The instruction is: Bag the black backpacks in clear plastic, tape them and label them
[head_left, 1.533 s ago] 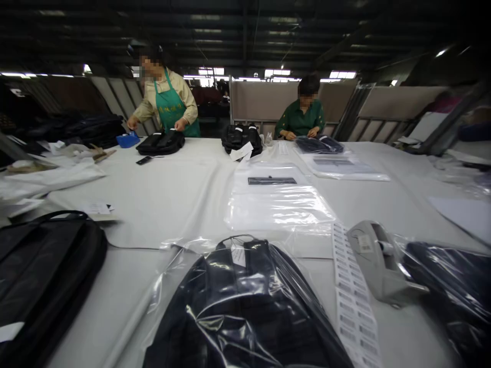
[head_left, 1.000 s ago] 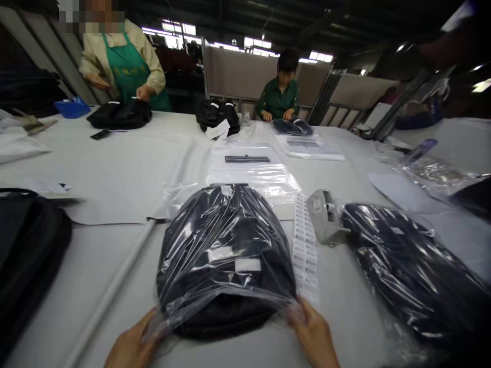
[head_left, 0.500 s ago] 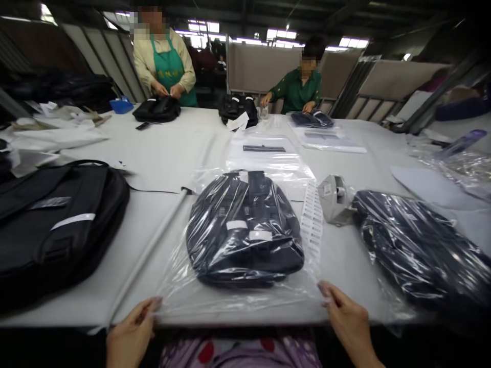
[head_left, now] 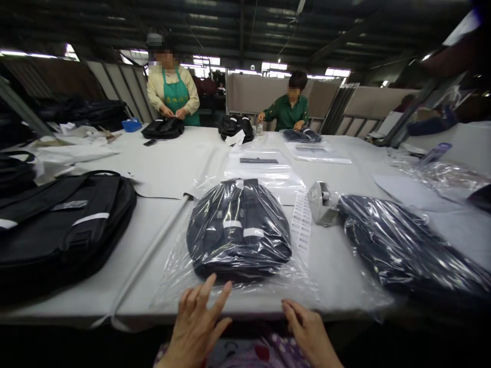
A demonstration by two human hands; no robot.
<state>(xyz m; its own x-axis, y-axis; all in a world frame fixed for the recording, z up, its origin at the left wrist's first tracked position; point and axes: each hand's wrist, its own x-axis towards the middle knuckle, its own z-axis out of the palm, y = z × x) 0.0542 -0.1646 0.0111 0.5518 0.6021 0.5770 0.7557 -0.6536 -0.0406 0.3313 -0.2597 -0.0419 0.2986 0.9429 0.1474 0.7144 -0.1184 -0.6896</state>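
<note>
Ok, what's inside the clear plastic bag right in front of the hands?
Inside the clear plastic bag is a dark backpack, straps facing up, with white strips on them. Its underside and anything it contains are covered, so those can't be seen.

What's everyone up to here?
A dark backpack lies inside a clear plastic bag in front of the person wearing the camera. Their left hand is spread at the bag's near edge; the right hand, fingers curled, is beside it, its grip unclear. A barcode sheet and a tape dispenser are to the backpack's right. Across the table, two people are each at a dark bag.
</note>
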